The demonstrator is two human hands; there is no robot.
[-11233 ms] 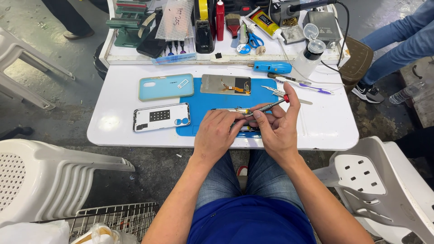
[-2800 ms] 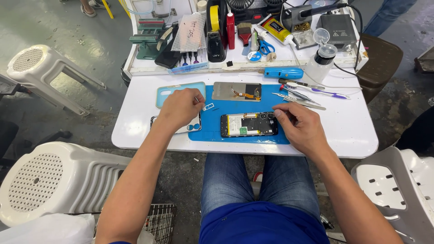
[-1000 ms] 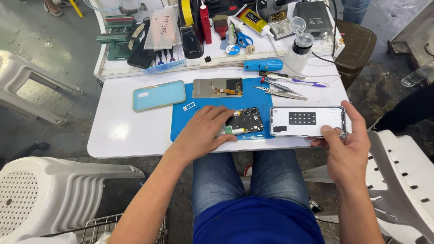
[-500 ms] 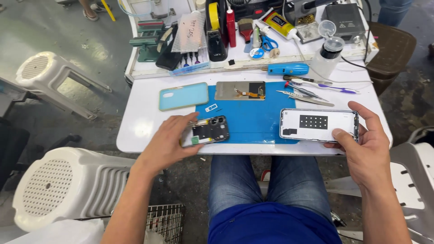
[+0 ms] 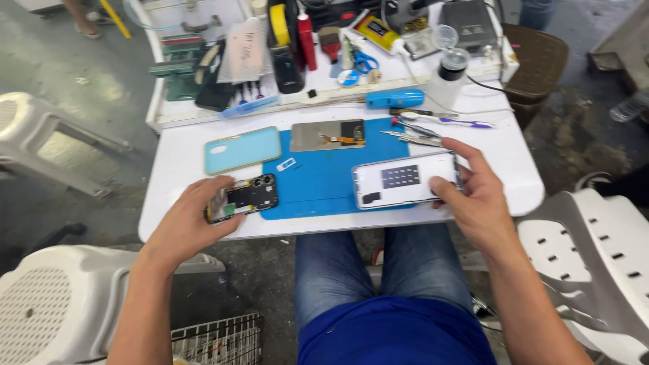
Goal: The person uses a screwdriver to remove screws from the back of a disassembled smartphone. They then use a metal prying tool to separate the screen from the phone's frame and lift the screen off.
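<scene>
The left hand [image 5: 193,226] is gripping the opened phone [image 5: 243,197] at the left edge of the blue mat [image 5: 318,179], fingers closed around its end, with the boards and camera showing. The right hand [image 5: 476,196] is holding the white back cover [image 5: 404,180] flat over the mat – thumb on top, fingers curled behind its edge. The screen [image 5: 328,134] is lying apart above, beside the teal case [image 5: 242,149]. The phone looks fully taken apart – putting cover and screen back on seems left.
</scene>
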